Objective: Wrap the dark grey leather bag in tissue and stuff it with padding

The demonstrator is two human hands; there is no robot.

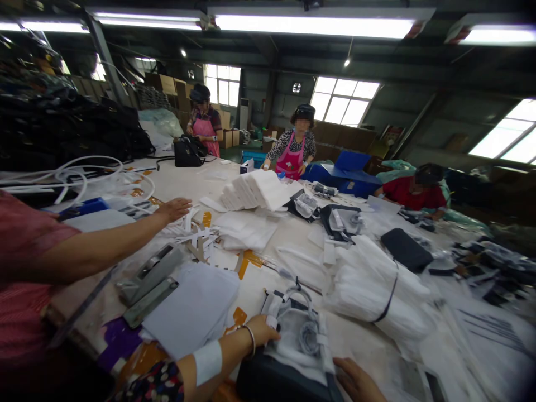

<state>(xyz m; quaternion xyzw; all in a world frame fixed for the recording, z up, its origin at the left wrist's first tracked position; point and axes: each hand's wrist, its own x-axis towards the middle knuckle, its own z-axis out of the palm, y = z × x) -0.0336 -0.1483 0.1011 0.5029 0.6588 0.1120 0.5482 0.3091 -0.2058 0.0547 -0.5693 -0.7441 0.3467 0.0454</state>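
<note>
A dark bag (272, 385) with white paper wrapping (299, 335) round its top and handles lies at the near edge of the table (377, 346). My left hand (262, 330), with a bracelet on the wrist, pinches the white wrapping at the bag's left corner. My right hand (355, 382) lies flat on the table at the bag's right side, touching its edge, with nothing seen in it.
A co-worker's arm in a red sleeve reaches from the left, its hand (173, 208) on white strips. A grey tape dispenser (148, 282), white sheets (192, 307), a stack of white paper (255, 190) and a wrapped bundle (372, 290) crowd the table. Three other people work at the far side.
</note>
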